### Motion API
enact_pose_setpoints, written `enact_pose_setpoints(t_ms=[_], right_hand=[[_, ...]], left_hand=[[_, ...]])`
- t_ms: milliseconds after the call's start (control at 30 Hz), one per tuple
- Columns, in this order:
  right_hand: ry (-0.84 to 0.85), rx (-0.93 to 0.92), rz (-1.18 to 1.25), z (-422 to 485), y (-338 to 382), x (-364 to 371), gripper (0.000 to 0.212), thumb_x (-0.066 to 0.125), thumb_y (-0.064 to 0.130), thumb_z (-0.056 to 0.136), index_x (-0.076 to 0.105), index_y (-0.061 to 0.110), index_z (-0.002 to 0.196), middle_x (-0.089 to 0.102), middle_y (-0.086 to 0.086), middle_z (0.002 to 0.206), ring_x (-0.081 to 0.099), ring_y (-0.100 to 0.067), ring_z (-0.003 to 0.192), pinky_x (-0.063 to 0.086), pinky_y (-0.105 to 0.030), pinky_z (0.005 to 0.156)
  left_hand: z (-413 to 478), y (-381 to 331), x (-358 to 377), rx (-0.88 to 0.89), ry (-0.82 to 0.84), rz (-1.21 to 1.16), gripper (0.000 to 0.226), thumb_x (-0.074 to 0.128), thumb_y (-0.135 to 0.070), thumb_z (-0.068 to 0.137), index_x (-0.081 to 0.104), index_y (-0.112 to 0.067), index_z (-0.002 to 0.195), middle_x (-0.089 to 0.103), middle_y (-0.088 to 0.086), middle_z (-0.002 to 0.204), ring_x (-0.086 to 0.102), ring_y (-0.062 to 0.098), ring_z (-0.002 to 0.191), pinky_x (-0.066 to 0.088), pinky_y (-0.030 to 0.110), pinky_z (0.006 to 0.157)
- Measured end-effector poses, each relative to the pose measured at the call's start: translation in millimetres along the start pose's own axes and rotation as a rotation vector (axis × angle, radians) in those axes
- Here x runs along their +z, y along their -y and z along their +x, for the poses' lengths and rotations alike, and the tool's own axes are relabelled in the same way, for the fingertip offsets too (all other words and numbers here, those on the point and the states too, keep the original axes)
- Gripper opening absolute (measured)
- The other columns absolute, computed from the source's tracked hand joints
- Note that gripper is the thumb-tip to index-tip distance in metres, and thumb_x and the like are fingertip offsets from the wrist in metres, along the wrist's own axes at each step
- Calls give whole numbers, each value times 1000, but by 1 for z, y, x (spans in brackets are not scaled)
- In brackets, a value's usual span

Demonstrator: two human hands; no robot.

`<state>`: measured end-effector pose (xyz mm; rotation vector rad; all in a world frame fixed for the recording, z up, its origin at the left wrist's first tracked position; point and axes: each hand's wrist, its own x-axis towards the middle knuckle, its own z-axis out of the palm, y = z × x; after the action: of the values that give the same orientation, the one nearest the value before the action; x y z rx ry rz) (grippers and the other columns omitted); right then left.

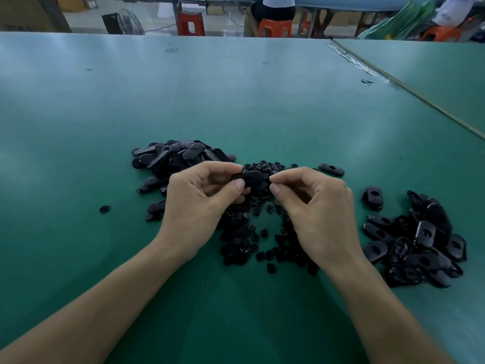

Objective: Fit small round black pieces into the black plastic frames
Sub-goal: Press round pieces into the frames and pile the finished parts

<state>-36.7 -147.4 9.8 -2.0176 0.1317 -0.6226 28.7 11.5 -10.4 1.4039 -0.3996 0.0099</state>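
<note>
1 wide-angle head camera faces forward and down, close above left hand [195, 203] and right hand [319, 208], green table [236, 101] reaching toward 12 o'clock.

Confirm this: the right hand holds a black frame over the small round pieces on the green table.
Wrong hand. In the head view the left hand holds the black frame over the small round pieces on the green table.

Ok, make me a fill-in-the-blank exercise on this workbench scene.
1. The left hand pinches ____ black oval plastic frame.
2. The small round black pieces are heaped ____ the left frame pile and the right frame pile.
3. The tabletop is coloured ____.
Missing: one; between; green.
</note>
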Motion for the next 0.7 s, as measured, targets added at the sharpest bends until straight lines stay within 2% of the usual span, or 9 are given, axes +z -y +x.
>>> enact_pose_setpoints(t_ms=[133, 300, 400, 500, 700], right_hand=[[-18, 9, 57, 1, 1, 1, 20, 79, 13, 84, 75, 33, 84, 71, 10, 81, 66, -6, 74, 48, -11, 68], [17, 67, 192, 0, 2, 7, 16, 79, 11, 84, 74, 26, 82, 75, 11, 77, 71, -7, 72, 55, -18, 69], [27, 98, 209, -2, 1, 9, 14, 79, 13, 84, 74, 25, 81, 75, 11, 76, 71, -6, 72, 55, -19, 68], [35, 107, 230, -3, 0, 11, 11, 80, 14, 83, 76, 24, 82, 74, 9, 76, 70, -6, 72, 54, -20, 69], [46, 148, 277, -3, -4, 12, 11, 80, 14, 83, 76, 24, 80, 75, 5, 76, 71, -12, 74, 56, -29, 71]], left_hand=[[-1, 0, 0, -8, 16, 37, 22, 74, 4, 85, 74, -16, 94, 78, 6, 87, 76, 25, 81, 61, 28, 73], [-3, -2, 1, -3, 58, 67, 21, 78, 0, 83, 75, -17, 95, 78, 6, 87, 77, 25, 81, 61, 29, 75], [-3, -3, 1, 11, 98, 71, 20, 79, -6, 79, 76, -19, 94, 79, 4, 88, 77, 22, 81, 60, 26, 74], [-3, -4, 1, 16, 115, 88, 19, 77, -12, 78, 76, -21, 94, 79, 3, 88, 77, 23, 80, 61, 28, 75], [-4, -4, 1, 17, 120, 92, 19, 77, -12, 77, 76, -22, 93, 78, 3, 87, 76, 21, 79, 61, 27, 73]])
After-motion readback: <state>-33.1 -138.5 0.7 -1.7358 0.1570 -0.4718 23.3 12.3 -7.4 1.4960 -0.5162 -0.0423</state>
